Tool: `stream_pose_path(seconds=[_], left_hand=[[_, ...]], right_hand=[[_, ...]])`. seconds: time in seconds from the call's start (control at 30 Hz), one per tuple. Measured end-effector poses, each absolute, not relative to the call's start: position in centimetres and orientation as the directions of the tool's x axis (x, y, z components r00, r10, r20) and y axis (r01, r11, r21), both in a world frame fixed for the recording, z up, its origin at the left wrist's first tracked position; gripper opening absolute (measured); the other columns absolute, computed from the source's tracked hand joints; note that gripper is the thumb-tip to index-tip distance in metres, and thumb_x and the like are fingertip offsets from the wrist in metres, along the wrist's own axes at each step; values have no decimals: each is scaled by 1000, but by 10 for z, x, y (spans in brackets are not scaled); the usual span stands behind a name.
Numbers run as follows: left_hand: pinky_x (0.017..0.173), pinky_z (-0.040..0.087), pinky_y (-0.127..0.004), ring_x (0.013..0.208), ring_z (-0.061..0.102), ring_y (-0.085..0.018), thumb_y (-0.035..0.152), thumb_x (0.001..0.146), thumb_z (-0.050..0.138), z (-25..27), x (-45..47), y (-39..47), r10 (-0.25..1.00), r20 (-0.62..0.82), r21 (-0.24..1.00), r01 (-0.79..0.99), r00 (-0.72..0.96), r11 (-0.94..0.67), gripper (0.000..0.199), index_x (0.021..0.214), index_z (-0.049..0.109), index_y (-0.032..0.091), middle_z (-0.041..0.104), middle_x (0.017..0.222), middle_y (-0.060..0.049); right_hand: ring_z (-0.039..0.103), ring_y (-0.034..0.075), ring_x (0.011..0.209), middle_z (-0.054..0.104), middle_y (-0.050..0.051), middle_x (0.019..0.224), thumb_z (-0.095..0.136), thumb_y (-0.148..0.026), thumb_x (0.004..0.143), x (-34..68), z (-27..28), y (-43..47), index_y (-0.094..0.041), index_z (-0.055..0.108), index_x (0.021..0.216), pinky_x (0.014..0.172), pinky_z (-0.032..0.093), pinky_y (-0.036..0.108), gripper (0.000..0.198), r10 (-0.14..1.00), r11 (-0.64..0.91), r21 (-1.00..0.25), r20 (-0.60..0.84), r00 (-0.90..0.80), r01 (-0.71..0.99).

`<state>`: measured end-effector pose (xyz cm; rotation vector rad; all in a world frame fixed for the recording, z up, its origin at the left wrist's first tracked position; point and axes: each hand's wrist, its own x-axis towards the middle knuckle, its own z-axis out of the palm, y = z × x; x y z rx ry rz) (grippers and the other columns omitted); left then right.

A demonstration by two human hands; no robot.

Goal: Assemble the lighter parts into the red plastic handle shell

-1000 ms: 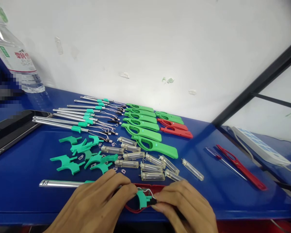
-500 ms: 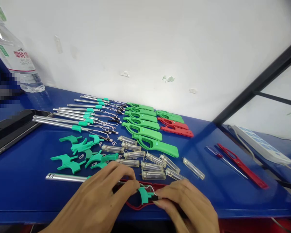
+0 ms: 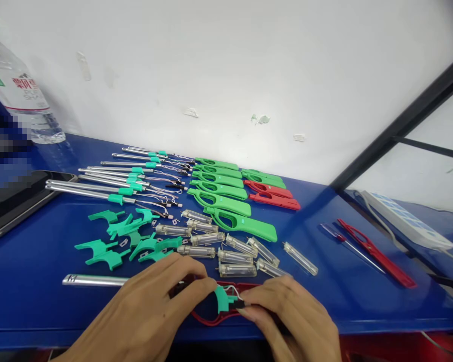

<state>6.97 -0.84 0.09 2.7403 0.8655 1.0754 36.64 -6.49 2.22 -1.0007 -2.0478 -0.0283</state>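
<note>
A red lighter shell half [image 3: 207, 320] lies at the front edge of the table, partly covered by both hands. Over it sits a green trigger [image 3: 222, 298], with white wire and a black igniter piece [image 3: 238, 303] beside it. My left hand [image 3: 151, 301] is closed, thumb and fingertips pressed at the trigger's left side. My right hand [image 3: 287, 314] pinches the black igniter piece at the right. A silver metal tube [image 3: 94, 280] sticks out left from beneath my left hand; its other end is hidden.
Behind my hands lie clear fuel tanks [image 3: 237, 270], green triggers [image 3: 98, 251], wired metal tubes [image 3: 90, 188] and green shell halves [image 3: 245, 223]. Rightward are a screwdriver [image 3: 357, 254], another red shell half [image 3: 381, 256] and a power strip [image 3: 411, 221]. A bottle [image 3: 26, 100] and phone [image 3: 22, 201] stand left.
The view has shifted slightly. The metal tube reaches a little farther left, and its green collar is now hidden by my left hand. Both hands keep nearly the same grip.
</note>
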Motion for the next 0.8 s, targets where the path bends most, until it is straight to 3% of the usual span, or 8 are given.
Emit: stream_pose_path(seconds=[0.17, 0.3, 0.47, 0.63, 0.7, 0.8], left_hand=[[105, 62, -15, 119, 83, -9, -10, 111, 45, 4, 71, -6, 516, 595, 273, 449, 616, -851, 67, 152, 76, 33, 85, 135, 4], [109, 57, -13, 115, 82, -6, -8, 111, 43, 7, 71, -7, 521, 607, 279, 453, 600, -847, 65, 147, 77, 33, 85, 130, 7], [109, 64, -17, 117, 86, -10, -2, 103, 50, 9, 70, -7, 482, 630, 196, 476, 609, -857, 62, 148, 77, 30, 88, 132, 2], [101, 66, -14, 110, 88, -10, -5, 99, 52, 12, 70, -7, 484, 650, 224, 461, 586, -859, 60, 139, 77, 31, 89, 127, 3], [101, 69, -17, 111, 87, -13, -2, 103, 56, 15, 71, -6, 499, 640, 240, 465, 584, -852, 56, 140, 80, 31, 89, 128, 1], [114, 75, -31, 123, 86, -23, 21, 117, 73, 22, 76, -2, 534, 594, 261, 484, 602, -835, 37, 149, 86, 36, 88, 139, -5]], right_hand=[[92, 21, 75, 97, -4, 101, 82, -12, 124, 366, 21, -66, -29, 78, 132, 76, 78, 31, 20, 648, 672, -313, 687, -329, 671], [92, 22, 73, 97, -5, 101, 81, -8, 120, 363, 21, -66, -31, 79, 132, 73, 80, 33, 26, 664, 659, -339, 682, -308, 671], [93, 21, 74, 97, -4, 102, 83, -6, 119, 364, 22, -66, -29, 79, 133, 74, 79, 31, 26, 649, 677, -321, 685, -331, 662], [93, 22, 74, 97, -4, 102, 82, -10, 122, 365, 22, -66, -31, 78, 134, 71, 79, 33, 24, 655, 671, -315, 676, -337, 672], [94, 22, 75, 97, -5, 104, 82, -11, 124, 365, 21, -67, -31, 78, 134, 71, 79, 34, 23, 659, 664, -315, 676, -330, 678], [94, 21, 76, 97, -5, 104, 82, -12, 125, 365, 21, -67, -31, 78, 134, 72, 78, 33, 22, 655, 666, -307, 677, -336, 680]])
